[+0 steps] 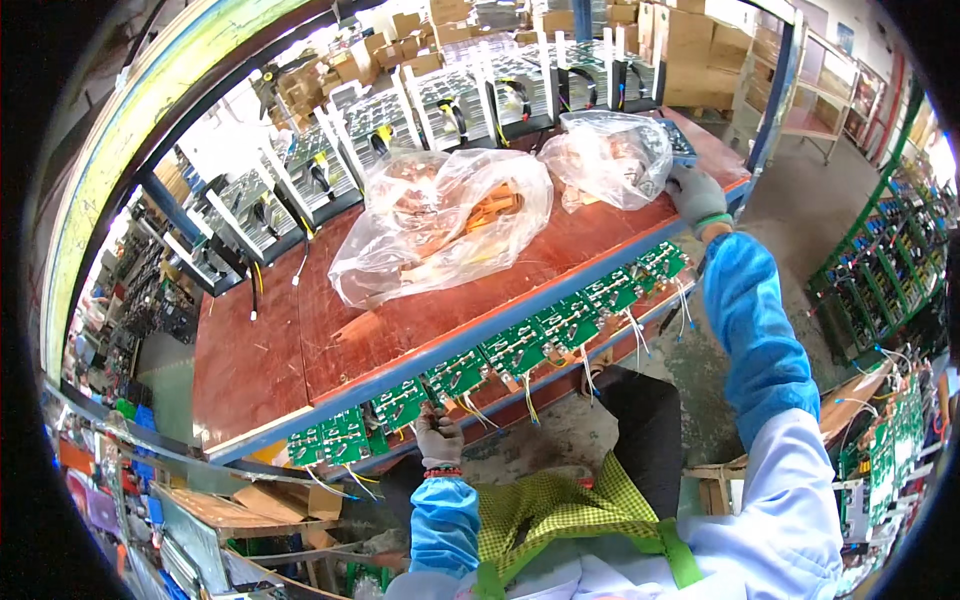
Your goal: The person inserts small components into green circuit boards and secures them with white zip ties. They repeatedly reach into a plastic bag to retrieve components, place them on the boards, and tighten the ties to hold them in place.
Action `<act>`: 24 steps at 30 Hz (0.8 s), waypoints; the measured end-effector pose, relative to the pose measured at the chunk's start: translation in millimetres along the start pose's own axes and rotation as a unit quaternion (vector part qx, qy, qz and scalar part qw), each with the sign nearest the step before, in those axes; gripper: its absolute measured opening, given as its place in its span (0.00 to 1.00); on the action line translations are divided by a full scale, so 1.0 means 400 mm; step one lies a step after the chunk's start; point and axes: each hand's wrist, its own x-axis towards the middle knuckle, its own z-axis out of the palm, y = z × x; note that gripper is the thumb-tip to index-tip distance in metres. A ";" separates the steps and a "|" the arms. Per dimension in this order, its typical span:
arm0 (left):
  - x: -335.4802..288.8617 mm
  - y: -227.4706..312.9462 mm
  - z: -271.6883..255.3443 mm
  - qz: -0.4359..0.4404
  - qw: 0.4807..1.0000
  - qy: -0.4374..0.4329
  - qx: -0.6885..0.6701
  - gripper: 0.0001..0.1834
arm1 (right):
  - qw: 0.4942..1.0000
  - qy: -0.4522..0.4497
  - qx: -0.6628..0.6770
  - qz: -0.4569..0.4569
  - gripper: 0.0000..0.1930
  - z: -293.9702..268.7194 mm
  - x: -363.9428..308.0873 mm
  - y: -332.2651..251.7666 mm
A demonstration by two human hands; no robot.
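Note:
My left hand (438,441), in a grey glove, is at the near edge of a row of green circuit boards (515,343) below the table's front edge. Its fingers are closed at a board's edge, and whatever they pinch is too small to make out. My right hand (698,196), gloved the same way, reaches to the right end of the red table (250,355). It lies beside a clear plastic bag (612,160) of orange-brown parts and just below a small blue tray (677,140). The bag and the glove itself hide its fingertips. White and yellow wires hang from the boards.
A larger clear bag (440,225) with orange pieces lies mid-table. Along the back stand black racks (520,125) with white uprights, holding stacked boards and cables. A green rack of boards (885,260) stands at the right. Cardboard (240,505) sits at the lower left.

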 end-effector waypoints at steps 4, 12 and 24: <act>0.020 0.006 -0.027 -0.013 0.999 -0.033 -0.014 0.05 | 0.999 -0.021 -0.049 0.012 0.10 -0.004 0.019 -0.010; -0.002 -0.005 0.019 -0.009 1.000 0.010 -0.008 0.04 | 0.992 0.088 0.021 -0.085 0.12 0.004 -0.001 0.064; -0.004 0.004 0.013 -0.008 1.000 -0.019 -0.013 0.05 | 0.981 0.159 0.025 -0.106 0.11 -0.020 0.024 0.084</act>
